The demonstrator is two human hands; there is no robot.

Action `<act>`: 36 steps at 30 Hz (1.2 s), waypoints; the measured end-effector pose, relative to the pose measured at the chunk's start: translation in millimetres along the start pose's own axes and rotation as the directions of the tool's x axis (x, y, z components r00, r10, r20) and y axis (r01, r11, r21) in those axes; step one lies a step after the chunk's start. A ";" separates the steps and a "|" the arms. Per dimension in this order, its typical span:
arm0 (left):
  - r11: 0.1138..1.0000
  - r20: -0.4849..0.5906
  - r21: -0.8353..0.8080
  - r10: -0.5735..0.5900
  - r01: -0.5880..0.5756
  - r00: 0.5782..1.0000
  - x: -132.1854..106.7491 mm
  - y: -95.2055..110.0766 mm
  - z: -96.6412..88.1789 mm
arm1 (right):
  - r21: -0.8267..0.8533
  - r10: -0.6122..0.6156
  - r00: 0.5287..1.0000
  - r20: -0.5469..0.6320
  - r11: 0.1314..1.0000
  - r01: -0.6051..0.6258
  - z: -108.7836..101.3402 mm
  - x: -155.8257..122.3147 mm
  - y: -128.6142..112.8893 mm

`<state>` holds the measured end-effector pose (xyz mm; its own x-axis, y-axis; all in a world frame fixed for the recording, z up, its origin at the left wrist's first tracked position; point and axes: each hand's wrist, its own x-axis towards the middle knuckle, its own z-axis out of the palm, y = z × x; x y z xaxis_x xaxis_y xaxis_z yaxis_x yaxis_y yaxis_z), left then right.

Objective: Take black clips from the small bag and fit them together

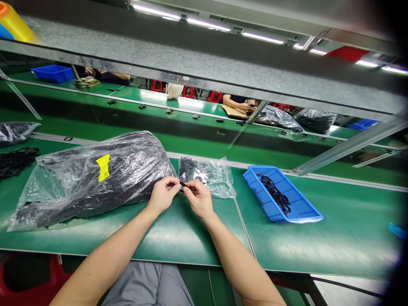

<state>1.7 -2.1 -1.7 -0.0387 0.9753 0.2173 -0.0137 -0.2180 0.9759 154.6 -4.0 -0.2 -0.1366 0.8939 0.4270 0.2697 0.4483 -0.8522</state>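
My left hand (163,194) and my right hand (199,197) meet above the green table (178,238), fingers pinched together on a small black part (182,184) held between them. Just left of my hands lies a large clear plastic bag (92,178) stuffed with black parts, with a yellow label (103,167) on it. Right behind my hands sits a small clear bag (214,175) with a few parts inside.
A blue tray (299,208) holding several black parts stands to the right. Loose black parts (15,159) lie at far left. A green conveyor (197,127) runs behind, carrying small black pieces. Other people's hands (245,107) work across it, near more bags (280,117).
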 end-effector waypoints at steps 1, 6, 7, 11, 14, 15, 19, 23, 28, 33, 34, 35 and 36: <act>0.999 -0.002 -0.031 -0.027 0.027 1.000 0.3 -0.3 0.3 | -0.001 -0.001 1.000 0.002 1.000 0.001 0.1 0.0 -0.1; 0.950 -0.013 -0.230 -0.218 0.209 0.976 2.0 1.5 1.3 | 0.007 0.015 1.000 0.012 1.000 -0.015 1.0 -0.2 1.5; 0.938 -0.005 -0.252 -0.246 0.237 0.969 2.3 2.6 1.0 | 0.011 0.022 1.000 0.014 1.000 -0.022 1.3 -0.3 2.1; 0.936 0.020 -0.239 -0.262 0.259 0.965 3.0 6.2 -1.0 | 0.053 0.068 0.997 0.025 0.996 -0.069 2.6 -0.3 5.3; 0.956 0.040 -0.186 -0.222 0.226 0.974 2.8 6.5 -1.2 | 0.109 0.115 0.992 0.060 0.987 -0.121 3.4 1.1 6.0; 0.959 0.046 -0.179 -0.215 0.220 0.975 2.6 6.2 -0.7 | 0.143 0.145 0.986 0.081 0.978 -0.155 3.7 1.9 5.7; 0.961 0.035 -0.205 -0.183 0.186 0.983 1.2 5.2 2.7 | 0.380 0.306 0.945 0.113 0.866 -0.326 4.3 6.1 2.9; 0.959 0.046 -0.218 -0.174 0.180 0.984 0.4 2.3 4.9 | 0.541 0.381 0.915 0.136 0.745 -0.391 3.9 8.6 1.6; 0.986 0.003 -0.103 -0.129 0.128 0.992 1.7 -3.5 1.6 | 0.404 0.354 0.930 0.097 0.840 -0.362 2.9 7.1 3.1; 0.989 -0.013 0.137 0.053 -0.051 0.999 0.0 1.8 -2.2 | 0.272 0.294 0.956 0.009 0.919 -0.286 1.7 6.1 4.9; 0.985 -0.003 0.158 0.075 -0.073 0.997 -0.6 3.0 -2.1 | 0.291 0.306 0.952 0.034 0.908 -0.302 1.8 6.3 5.0; 0.983 0.004 0.164 0.083 -0.082 0.997 -1.0 3.8 -1.7 | 0.314 0.322 0.945 0.065 0.892 -0.325 2.0 6.6 5.1; 0.985 0.001 0.155 0.077 -0.076 0.997 -1.3 3.9 -1.1 | 0.342 0.343 0.935 0.092 0.871 -0.353 2.5 6.9 5.2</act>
<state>0.6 -4.2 1.8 -0.0387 0.9557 0.2919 0.1443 -0.2837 0.9480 152.7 4.5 -2.4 -0.1229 0.9892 0.0795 -0.0430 0.0747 -0.9963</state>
